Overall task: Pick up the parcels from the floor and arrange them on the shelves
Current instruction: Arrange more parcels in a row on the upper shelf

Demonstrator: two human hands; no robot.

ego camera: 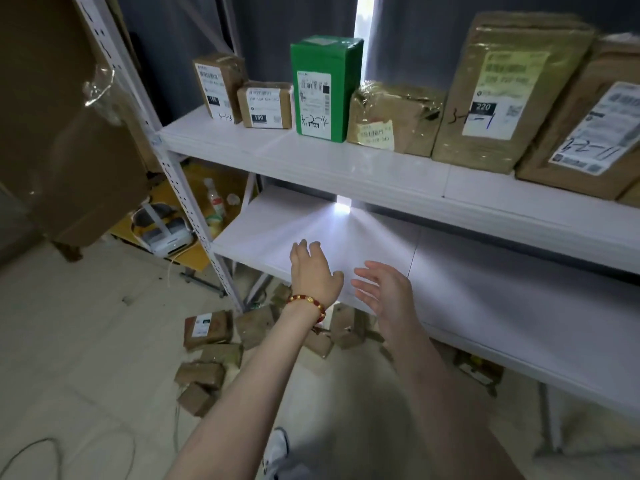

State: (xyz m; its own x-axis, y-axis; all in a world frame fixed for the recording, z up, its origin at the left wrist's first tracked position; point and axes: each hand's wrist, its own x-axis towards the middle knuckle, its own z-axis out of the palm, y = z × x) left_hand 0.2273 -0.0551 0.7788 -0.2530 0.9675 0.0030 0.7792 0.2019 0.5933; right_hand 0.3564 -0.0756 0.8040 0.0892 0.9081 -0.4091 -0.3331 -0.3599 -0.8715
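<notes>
Parcels [207, 329]: small taped brown cartons, scattered on the near floor below the lower shelf [485, 306]. Probably light, stiff, tape slick; grip opposite sides. Left hand [313, 271], right hand [384, 291]: fingers [314, 251] wide, empty.

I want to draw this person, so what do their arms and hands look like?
No sleeves and no gloves show. The left hand has a bracelet of red and gold beads round its wrist. The right hand and its wrist wear nothing.
</notes>
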